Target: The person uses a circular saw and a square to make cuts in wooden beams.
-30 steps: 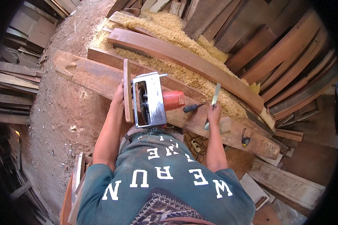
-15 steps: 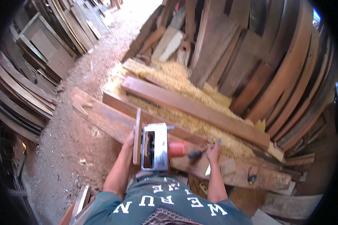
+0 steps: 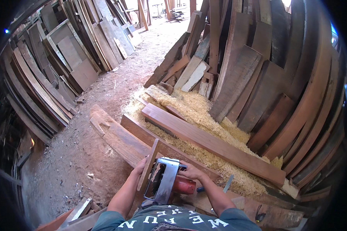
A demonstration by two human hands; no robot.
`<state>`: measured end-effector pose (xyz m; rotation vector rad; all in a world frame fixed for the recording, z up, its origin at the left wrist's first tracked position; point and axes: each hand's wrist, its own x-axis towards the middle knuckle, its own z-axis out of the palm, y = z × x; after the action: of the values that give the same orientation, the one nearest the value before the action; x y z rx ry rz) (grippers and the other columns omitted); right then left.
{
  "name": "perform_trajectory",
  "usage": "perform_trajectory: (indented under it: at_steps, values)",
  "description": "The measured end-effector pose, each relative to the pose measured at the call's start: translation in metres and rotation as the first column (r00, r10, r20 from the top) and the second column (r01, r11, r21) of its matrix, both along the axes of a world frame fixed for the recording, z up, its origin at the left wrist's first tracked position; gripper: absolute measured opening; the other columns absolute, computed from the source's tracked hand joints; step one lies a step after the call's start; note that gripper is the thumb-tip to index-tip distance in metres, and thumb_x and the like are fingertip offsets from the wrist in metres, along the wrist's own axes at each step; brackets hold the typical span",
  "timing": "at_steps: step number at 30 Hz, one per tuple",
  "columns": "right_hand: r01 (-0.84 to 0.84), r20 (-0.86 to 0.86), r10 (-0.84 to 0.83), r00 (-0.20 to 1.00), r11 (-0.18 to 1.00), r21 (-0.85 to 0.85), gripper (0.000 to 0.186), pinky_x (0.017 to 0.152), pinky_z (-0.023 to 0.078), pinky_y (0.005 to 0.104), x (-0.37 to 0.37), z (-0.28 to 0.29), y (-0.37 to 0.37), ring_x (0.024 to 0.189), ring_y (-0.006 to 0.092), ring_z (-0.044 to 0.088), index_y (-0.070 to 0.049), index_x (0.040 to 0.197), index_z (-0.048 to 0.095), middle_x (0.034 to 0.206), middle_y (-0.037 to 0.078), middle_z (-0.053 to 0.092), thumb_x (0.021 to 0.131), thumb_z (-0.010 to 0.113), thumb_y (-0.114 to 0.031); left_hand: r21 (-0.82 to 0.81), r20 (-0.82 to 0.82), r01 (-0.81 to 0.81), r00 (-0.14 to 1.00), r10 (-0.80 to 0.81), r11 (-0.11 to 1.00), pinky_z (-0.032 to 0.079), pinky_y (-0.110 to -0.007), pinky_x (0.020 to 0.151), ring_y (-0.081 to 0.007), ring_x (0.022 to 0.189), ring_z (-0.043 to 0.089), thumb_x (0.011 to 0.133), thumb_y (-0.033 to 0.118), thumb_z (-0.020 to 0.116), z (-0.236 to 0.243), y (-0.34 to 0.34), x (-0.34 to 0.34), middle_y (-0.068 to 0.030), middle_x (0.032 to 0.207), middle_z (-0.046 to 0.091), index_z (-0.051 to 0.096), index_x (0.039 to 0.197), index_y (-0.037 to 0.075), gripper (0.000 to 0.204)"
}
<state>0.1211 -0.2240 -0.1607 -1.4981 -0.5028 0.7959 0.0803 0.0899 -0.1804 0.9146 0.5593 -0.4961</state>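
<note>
My left hand [image 3: 139, 168] braces wooden strip [image 3: 148, 165], grip hidden, can't tell; right fingers [image 3: 185, 172] clamped on power tool [image 3: 167, 181], probably steadying it.

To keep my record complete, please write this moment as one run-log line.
left hand: against wooden strip | right hand: touching power tool | nearby: reddish beam, wood shavings, flat metal piece
</note>
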Motion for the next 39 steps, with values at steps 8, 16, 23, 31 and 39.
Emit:
perform_trajectory:
  at_steps: [8,16,23,31,39]
  values:
    - [0.102,0.41,-0.063,0.91,0.992,-0.075,0.036,0.099,0.048,0.0381,0.004,0.011,0.031,0.111,0.0286,0.064,-0.008,0.128,0.063,0.122,0.015,0.068,0.092,0.061,-0.012,0.09,-0.004,-0.01,1.0,0.011,0.996,0.058,-0.032,0.067,-0.0146,0.077,0.068,0.104,0.043,0.05,0.001,0.0,-0.005,-0.0037,0.096,0.071,0.065,0.12,0.009,0.04]
    - [0.016,0.452,0.017,0.892,0.997,-0.069,0.035,0.094,0.049,0.0441,0.017,-0.003,0.036,0.109,0.0397,0.062,-0.008,0.125,0.062,0.117,0.022,0.065,0.092,0.058,-0.017,0.185,0.117,-0.04,0.993,0.018,0.982,0.059,-0.03,0.068,-0.0138,0.08,0.068,0.101,0.027,0.057,0.006,0.004,-0.019,-0.0033,0.098,0.069,0.063,0.121,0.009,0.028]
    - [0.027,0.529,0.007,0.848,0.998,-0.057,0.032,0.093,0.049,0.0455,0.019,-0.039,0.036,0.11,0.0409,0.06,-0.008,0.122,0.062,0.116,0.023,0.063,0.093,0.056,-0.018,0.045,-0.05,-0.121,0.991,0.123,0.992,0.057,-0.029,0.058,-0.0146,0.068,0.069,0.1,0.03,0.059,0.034,-0.014,-0.012,-0.0033,0.087,0.071,0.066,0.111,0.009,0.024]
    - [0.079,0.594,0.115,0.796,0.954,-0.289,0.031,0.08,0.054,0.0518,0.018,0.01,0.026,0.094,0.0431,0.066,-0.009,0.116,0.061,0.1,0.023,0.069,0.093,0.058,-0.029,-0.018,-0.029,-0.128,0.991,0.128,0.992,0.058,-0.029,0.06,-0.0145,0.07,0.069,0.099,0.028,0.06,0.012,-0.002,-0.02,-0.0044,0.088,0.071,0.065,0.111,0.01,0.023]
    - [0.149,0.681,0.184,0.709,0.904,-0.4,0.032,0.07,0.054,0.0532,0.021,-0.026,0.024,0.079,0.0421,0.069,-0.005,0.102,0.059,0.083,0.022,0.069,0.091,0.06,-0.036,0.012,-0.047,-0.172,0.984,0.172,0.985,0.06,-0.034,0.061,-0.0196,0.069,0.07,0.097,0.03,0.062,0.03,-0.017,-0.014,-0.0083,0.086,0.072,0.068,0.106,0.007,0.026]
